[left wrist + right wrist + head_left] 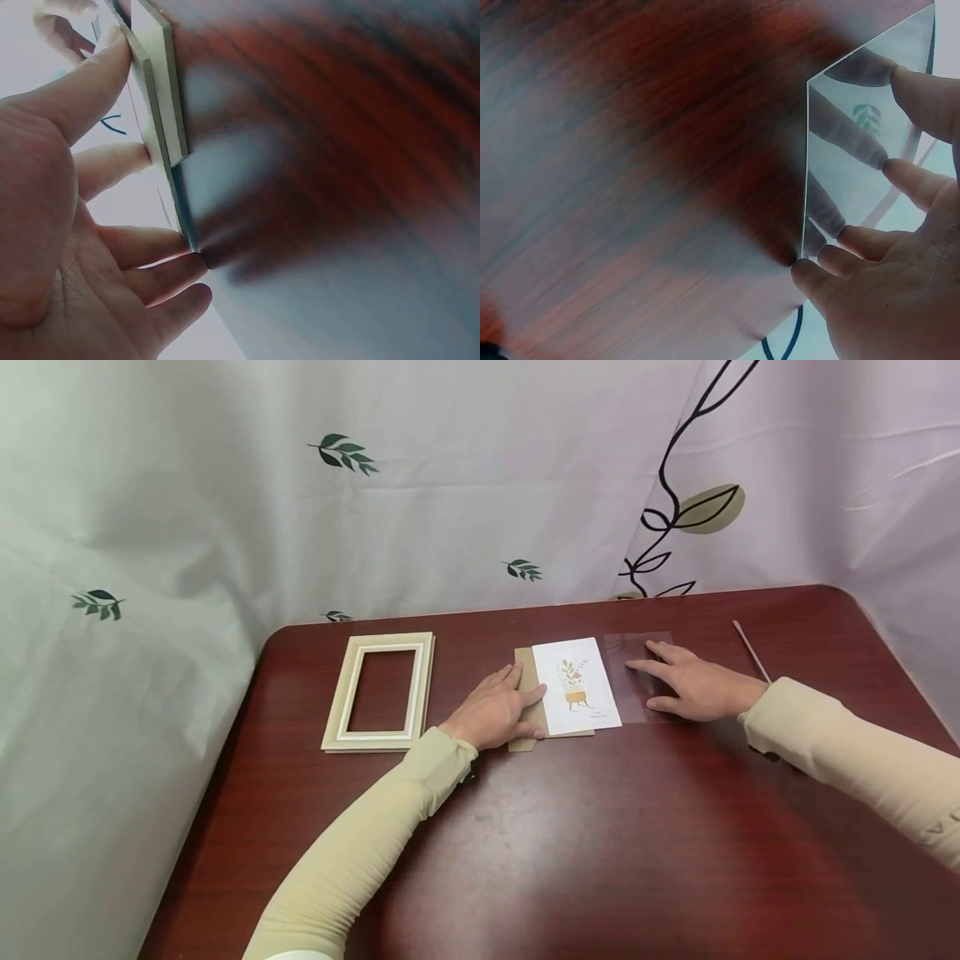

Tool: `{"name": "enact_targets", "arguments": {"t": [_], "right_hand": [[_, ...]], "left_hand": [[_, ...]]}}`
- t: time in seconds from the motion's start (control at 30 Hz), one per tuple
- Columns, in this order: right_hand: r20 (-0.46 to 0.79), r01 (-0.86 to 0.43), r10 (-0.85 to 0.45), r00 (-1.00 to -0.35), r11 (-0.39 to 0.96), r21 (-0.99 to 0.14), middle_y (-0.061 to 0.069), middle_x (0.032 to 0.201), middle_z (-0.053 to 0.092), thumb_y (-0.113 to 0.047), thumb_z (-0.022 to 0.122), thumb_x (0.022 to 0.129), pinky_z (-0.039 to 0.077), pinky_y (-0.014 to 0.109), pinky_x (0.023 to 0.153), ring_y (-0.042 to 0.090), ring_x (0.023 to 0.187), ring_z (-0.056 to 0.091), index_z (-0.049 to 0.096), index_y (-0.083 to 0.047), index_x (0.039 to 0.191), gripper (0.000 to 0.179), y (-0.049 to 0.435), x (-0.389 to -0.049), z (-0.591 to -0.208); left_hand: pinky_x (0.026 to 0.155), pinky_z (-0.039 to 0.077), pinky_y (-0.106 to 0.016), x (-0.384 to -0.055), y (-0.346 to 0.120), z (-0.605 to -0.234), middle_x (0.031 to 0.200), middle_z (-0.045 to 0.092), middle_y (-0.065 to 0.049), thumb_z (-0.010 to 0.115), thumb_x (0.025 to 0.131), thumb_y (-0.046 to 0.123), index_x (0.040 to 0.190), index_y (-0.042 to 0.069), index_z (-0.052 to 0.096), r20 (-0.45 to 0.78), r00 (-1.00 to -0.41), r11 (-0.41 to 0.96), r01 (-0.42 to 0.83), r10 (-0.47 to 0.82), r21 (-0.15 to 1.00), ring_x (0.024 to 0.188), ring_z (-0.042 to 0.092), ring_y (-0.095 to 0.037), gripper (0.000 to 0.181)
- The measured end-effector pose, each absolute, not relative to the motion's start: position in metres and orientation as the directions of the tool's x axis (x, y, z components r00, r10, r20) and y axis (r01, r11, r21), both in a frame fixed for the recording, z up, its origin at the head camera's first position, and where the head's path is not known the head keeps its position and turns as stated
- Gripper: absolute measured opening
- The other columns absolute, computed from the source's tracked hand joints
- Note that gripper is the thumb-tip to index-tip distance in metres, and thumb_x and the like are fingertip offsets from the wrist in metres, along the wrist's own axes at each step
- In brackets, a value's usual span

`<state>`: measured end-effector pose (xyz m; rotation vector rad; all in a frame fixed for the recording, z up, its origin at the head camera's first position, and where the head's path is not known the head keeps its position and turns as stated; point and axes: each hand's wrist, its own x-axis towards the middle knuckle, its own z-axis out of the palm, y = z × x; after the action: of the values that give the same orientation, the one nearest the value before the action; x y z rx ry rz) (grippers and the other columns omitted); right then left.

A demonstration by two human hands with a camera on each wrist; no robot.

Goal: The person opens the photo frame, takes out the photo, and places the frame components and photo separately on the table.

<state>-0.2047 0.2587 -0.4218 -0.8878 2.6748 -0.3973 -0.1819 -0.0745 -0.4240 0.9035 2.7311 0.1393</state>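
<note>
My left hand (491, 708) rests with spread fingers at the left edge of a brown backing board (530, 675). On that board lies a white print (553, 697) with a plant in an orange pot. In the left wrist view, the fingertips of the left hand (82, 202) touch the edge of the stacked boards (159, 97). To the right of the print, my right hand (693, 683) touches a clear sheet (624, 697) with spread fingertips. The right wrist view shows the sheet (855, 135) reflecting the fingers of the right hand (889, 262).
A cream picture frame (422, 693) lies at the left of the dark red table (570, 835). Beyond the right hand, a thin metal rod (750, 647) lies at a slant. A patterned curtain (465, 485) hangs behind the table.
</note>
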Motion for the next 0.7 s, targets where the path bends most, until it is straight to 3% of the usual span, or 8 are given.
{"name": "enact_targets", "arguments": {"t": [0.7], "right_hand": [[-0.197, -0.514, -0.598, -0.777, 0.783, -0.35, 0.037, 0.154, 0.026, -0.019, 0.073, 0.093, 0.033, 0.066, 0.107, 0.055, 0.142, 0.024, 0.046, -0.004, 0.148, 0.063, 0.273, -0.205, -0.417]], "left_hand": [[0.122, 0.019, -0.044, -0.182, -0.074, -0.422, 0.158, 0.023, -0.033, 0.066, 0.092, 0.054, 0.152, 0.015, 0.045, -0.226, -0.771, 0.804, 0.568, 0.595, 0.176, 0.15, 0.021, -0.039, 0.074]]}}
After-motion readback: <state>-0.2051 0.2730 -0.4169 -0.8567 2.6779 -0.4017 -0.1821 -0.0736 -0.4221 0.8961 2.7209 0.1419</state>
